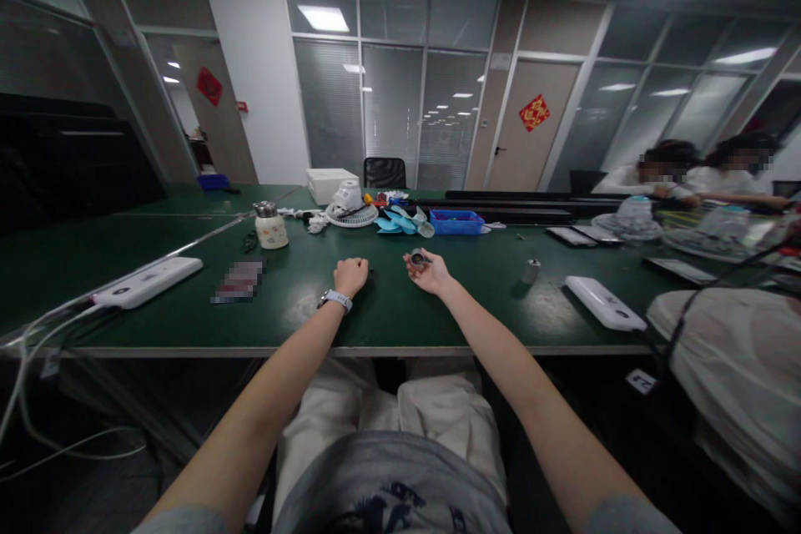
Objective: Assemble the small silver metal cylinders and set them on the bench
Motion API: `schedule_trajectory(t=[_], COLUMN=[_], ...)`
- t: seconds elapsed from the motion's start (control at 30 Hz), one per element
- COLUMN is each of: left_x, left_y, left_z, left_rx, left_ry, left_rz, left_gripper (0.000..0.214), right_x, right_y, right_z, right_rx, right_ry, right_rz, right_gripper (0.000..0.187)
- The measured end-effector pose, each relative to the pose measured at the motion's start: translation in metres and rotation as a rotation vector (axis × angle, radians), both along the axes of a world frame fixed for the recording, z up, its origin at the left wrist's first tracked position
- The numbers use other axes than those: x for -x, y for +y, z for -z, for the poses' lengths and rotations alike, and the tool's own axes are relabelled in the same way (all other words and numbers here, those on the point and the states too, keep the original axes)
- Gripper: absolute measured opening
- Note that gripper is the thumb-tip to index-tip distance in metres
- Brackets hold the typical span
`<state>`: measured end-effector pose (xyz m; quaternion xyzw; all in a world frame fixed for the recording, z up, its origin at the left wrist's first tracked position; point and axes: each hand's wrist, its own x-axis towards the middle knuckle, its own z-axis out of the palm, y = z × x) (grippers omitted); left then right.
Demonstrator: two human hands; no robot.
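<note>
cupped palm-up, right hand (pixel 430 271) holds a small round part (pixel 417 258); left hand (pixel 350 275), a closed fist, rests just beside on the table (pixel 388 317).

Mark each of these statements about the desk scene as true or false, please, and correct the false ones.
1. The right hand holds a small round metal part. True.
2. The left hand lies open and flat on the green table. False: it is closed in a fist resting on the table.
3. A wristwatch is on the left wrist. True.
4. The blue tray stands to the left of the cream flask. False: the tray is to the right of the flask, further back.
5. A small metal cylinder stands on the table to the right of the right hand, apart from it. True.
</note>
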<state>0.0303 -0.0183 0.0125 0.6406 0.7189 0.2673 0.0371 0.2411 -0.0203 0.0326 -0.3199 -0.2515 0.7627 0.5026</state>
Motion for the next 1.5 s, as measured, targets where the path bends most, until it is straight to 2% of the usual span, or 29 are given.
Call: schedule_trajectory(t=[0.63,0.83,1.1,1.3,1.5], left_x=[-0.0002,0.0001,0.0001,0.0002,0.0005], left_y=[-0.0016,0.0005,-0.0002,0.0002,0.0], left_z=[-0.0007,0.0014,0.0011,0.0006,0.0005], left_rx=[0.01,-0.013,-0.012,-0.004,-0.008], left_ry=[-0.014,-0.006,-0.01,-0.03,-0.023], left_rz=[0.004,0.014,0.014,0.015,0.017], left_gripper=[0.042,0.043,0.043,0.042,0.042], right_x=[-0.0014,-0.0026,-0.0011,0.0014,0.0041], right_y=[-0.0064,-0.0055,-0.0091,-0.0069,-0.0049], right_z=[-0.0014,-0.0001,-0.0019,-0.0021,-0.0026], right_rx=[-0.079,-0.052,-0.035,-0.011,0.048], right_ry=[0.046,0.152,0.136,0.039,-0.004], right_rz=[-0.066,-0.117,-0.077,-0.029,0.03], right_gripper=[0.042,0.045,0.039,0.025,0.028])
